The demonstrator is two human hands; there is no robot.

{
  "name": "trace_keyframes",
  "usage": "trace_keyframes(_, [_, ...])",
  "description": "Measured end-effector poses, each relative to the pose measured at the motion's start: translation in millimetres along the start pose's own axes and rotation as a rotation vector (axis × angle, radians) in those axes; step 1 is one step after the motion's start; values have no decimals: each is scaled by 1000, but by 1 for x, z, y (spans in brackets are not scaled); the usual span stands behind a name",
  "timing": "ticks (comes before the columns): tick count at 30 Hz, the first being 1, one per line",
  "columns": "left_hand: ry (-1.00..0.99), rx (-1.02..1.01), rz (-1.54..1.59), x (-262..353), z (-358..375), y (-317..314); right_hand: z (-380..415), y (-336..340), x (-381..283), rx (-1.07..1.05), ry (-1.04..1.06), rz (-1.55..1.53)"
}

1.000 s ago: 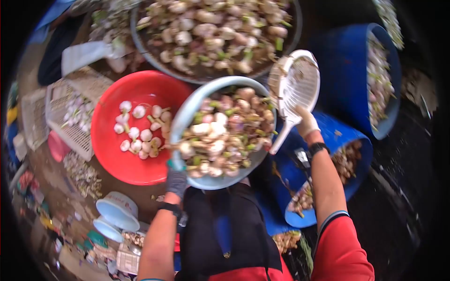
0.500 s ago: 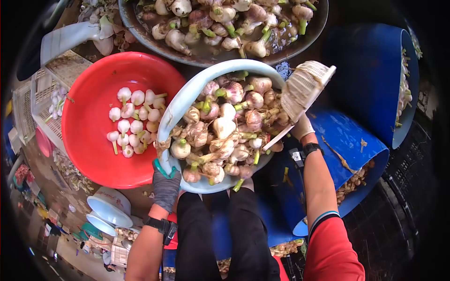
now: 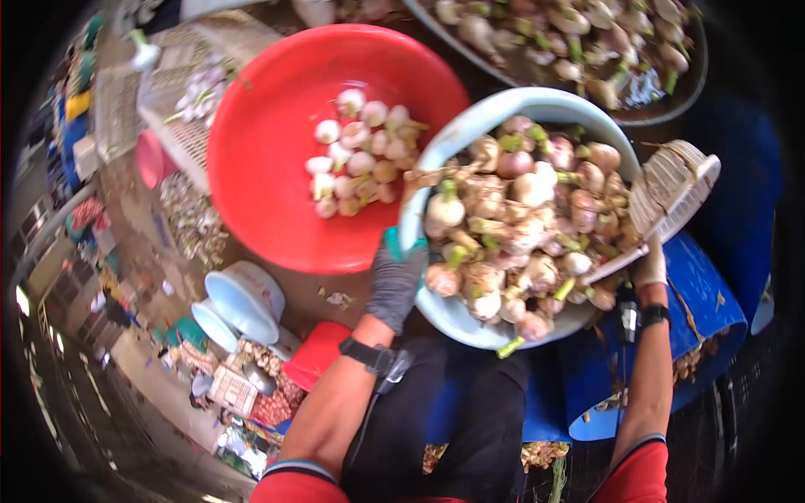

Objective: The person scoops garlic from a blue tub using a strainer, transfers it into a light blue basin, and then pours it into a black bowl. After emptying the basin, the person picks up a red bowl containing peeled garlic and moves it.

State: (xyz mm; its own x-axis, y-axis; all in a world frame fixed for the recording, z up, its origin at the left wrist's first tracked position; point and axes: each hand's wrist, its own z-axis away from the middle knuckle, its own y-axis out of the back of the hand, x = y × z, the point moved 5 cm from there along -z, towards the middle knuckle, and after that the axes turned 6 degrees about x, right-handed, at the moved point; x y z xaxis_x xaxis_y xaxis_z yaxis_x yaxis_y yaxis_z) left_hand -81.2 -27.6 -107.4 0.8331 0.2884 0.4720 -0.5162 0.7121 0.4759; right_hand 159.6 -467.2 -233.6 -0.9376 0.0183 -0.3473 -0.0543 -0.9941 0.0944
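Note:
A light blue basin (image 3: 434,312) heaped with unpeeled garlic bulbs (image 3: 537,226), some with green stem stubs, stands at my lap. My left hand (image 3: 396,281), in a grey glove with green fingertips, is closed on its left rim. At the right rim, my right hand (image 3: 650,267) grips a white slotted plastic basket (image 3: 683,197), tilted on its side against the garlic; the fingers are partly hidden behind it. Left of the basin, a red basin (image 3: 260,168) holds cleaned white garlic bulbs (image 3: 360,155) with short stems.
At the top right is a large metal pan (image 3: 700,80) of garlic in water. Blue barrels (image 3: 704,293) lie on their sides at right. Light blue bowls (image 3: 245,295), a red container (image 3: 314,356) and white crates (image 3: 172,92) stand at left.
The view has swung left, so everything sits further right in the picture. Both hands keep their places on the blue basin's rim and the white basket. The basket looks tilted slightly further outward.

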Motion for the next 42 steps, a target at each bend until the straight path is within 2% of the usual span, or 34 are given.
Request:
trace_keyframes(2, [-84, 14, 193, -13, 0, 10, 15, 1, -12, 18, 65, 89])
trace_keyframes(3, [-82, 35, 104, -5, 8, 21, 17, 5, -15, -58, 31, 22])
trace_keyframes(4, [20, -6, 127, -4, 10, 24, 10, 5, -15, -129, -15, -42])
trace_keyframes(5, [9, -11, 118, -6, 15, 33, 36, -11, -26, -78, 59, -69])
trace_keyframes(7, [5, 4, 130, -7, 27, 49, 59, -19, -43, -110, 74, -55])
trace_keyframes(8, [68, 1, 140, -8, 34, 57, 70, -24, -50, -128, 74, -35])
trace_keyframes(10, [126, 21, 173, -13, 44, 69, 93, -30, -69, -165, 415, 501])
trace_keyframes(12, [72, 20, 213, -27, 52, 73, 83, -26, -64, -136, 379, 395])
trace_keyframes(14, [60, 78, 296, -29, 74, 86, 87, -27, -76, -132, 415, 571])
trace_keyframes(16, [125, 132, 426, -45, 101, 100, 155, -88, -93, -89, 888, 1348])
trace_keyframes(17, [152, 141, 439, -50, 117, 110, 143, -74, -92, -155, 780, 1129])
trace_keyframes(18, [95, 172, 479, -58, 124, 117, 142, -78, -80, -216, 352, 465])
trace_keyframes(20, [117, 201, 421, -83, 143, 125, 180, -102, -80, -235, 355, 422])
trace_keyframes(22, [-60, 305, 357, -103, 149, 135, 215, -126, -78, -211, 330, 375])
trace_keyframes(23, [17, 260, 395, -104, 157, 145, 227, -130, -76, -213, 349, 403])
trace_keyframes(24, [-39, 329, 357, -123, 158, 151, 245, -144, -69, -169, 384, 411])
trace_keyframes(26, [-26, 272, 492, -147, 161, 163, 277, -174, -60, -218, 345, 552])
trace_keyframes(27, [60, 242, 519, -154, 165, 171, 292, -191, -50, -169, 345, 557])
trace_keyframes(28, [67, 246, 543, -157, 164, 189, 298, -200, -42, -205, 331, 595])
trace_keyframes(30, [203, 210, 500, -178, 165, 214, 328, -236, -22, -251, 290, 706])
trace_keyframes(34, [180, 247, 695, -243, 149, 255, 374, -309, 29, -269, 321, 775])
trace_keyframes(35, [299, 199, 497, -243, 151, 291, 388, -332, 48, -275, 311, 793])
trace_keyframes(36, [125, 294, 645, -250, 145, 315, 397, -350, 63, -279, 306, 808])
trace_keyframes(37, [174, 316, 602, -264, 147, 333, 405, -368, 80, -313, 268, 816])
trace_keyframes(38, [217, 337, 559, -276, 149, 354, 390, -374, 94, -245, 347, 719])
trace_keyframes(39, [323, 295, 455, -292, 155, 377, 405, -393, 102, -309, 328, 802])
trace_keyframes(40, [318, 303, 478, -302, 157, 395, 408, -411, 115, -399, 312, 867])
trace_keyframes(42, [175, 549, 375, -314, 164, 450, 442, -470, 159, -431, 328, 867])
